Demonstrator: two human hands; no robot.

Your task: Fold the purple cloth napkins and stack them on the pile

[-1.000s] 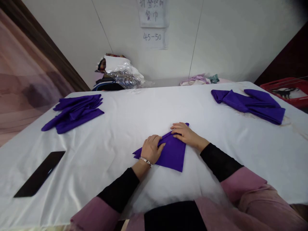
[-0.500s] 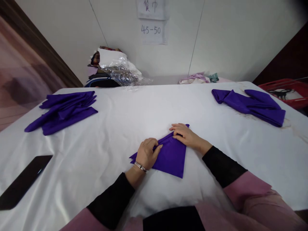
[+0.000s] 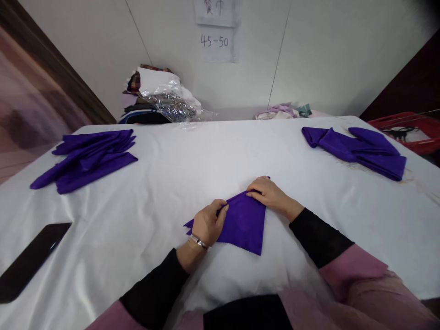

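One left hand (image 3: 207, 223), one right hand (image 3: 270, 193), pinching purple cloth (image 3: 244, 224), paper (image 3: 217, 51) reading “45-50”

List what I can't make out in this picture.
All in the head view:
- Purple cloth being handled: part of its left side, behind the left hand; part of its top corner, behind the right hand.
- Upper paper sign: top, cut off by the upper edge.
- Dark flat object: one end, cut off by the left edge.
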